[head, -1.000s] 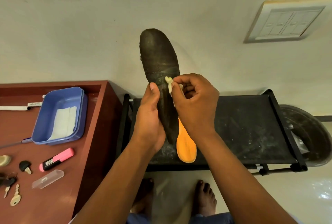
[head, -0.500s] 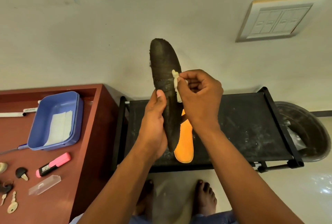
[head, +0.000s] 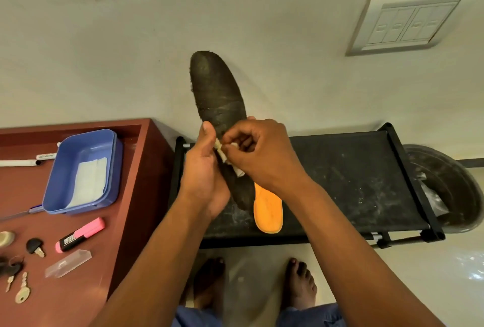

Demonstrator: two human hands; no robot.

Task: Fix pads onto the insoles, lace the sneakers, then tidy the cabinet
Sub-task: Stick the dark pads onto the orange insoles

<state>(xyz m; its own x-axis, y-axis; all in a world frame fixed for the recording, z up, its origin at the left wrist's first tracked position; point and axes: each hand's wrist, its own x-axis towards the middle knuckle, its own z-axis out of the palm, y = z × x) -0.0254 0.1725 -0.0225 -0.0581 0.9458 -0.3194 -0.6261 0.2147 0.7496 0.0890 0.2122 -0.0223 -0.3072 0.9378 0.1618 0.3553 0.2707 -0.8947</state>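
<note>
The left hand [head: 207, 180] wraps its grip round the waist of the thin, dark, worn insole [head: 218, 106], held upright, light and likely floppy, while the right hand [head: 262, 153] pinches a small, soft whitish pad strip [head: 227, 159] against it, probably sticky.

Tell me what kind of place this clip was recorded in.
Probably a home, perhaps by an entryway: a wall switch plate, a low black shoe rack holding an orange insole, and a brown cabinet top strewn with keys.
</note>
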